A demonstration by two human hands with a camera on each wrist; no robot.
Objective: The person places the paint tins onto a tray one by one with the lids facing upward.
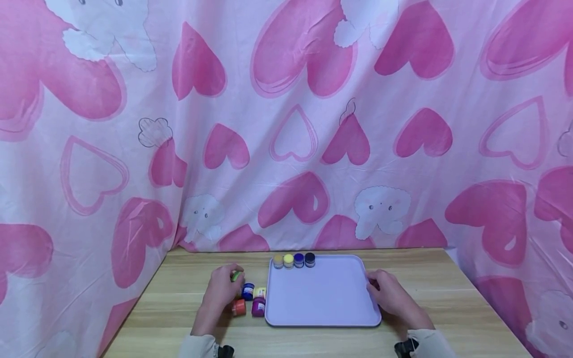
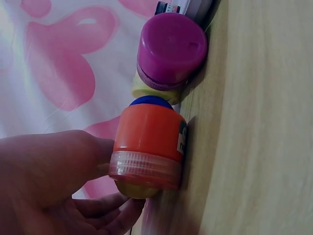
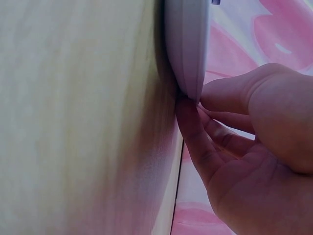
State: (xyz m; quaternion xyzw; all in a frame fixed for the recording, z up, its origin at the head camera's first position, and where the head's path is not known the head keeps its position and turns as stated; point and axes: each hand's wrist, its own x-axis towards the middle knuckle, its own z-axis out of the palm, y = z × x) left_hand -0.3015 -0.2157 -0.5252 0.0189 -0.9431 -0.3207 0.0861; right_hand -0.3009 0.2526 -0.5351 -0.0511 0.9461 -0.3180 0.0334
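Note:
My left hand (image 1: 222, 286) is at the left of the tray, its thumb and fingers around a small green paint jar (image 1: 236, 275). In the left wrist view an orange paint jar (image 2: 149, 132) stands in front and hides most of that grip. Close by are a blue paint jar (image 1: 248, 291), a pale yellow one (image 1: 259, 292) and a purple one (image 1: 258, 307), beside the lilac tray (image 1: 322, 298). With thumb and fingertips my right hand (image 1: 390, 292) pinches the tray's right rim, as the right wrist view shows from low down.
Along the tray's back left edge stand paint jars in a row: ochre (image 1: 278, 262), yellow (image 1: 288, 261), dark purple (image 1: 299, 260) and black (image 1: 310, 260). The wooden table (image 1: 322, 343) ends at a pink heart-patterned curtain (image 1: 291, 209) behind and at the sides.

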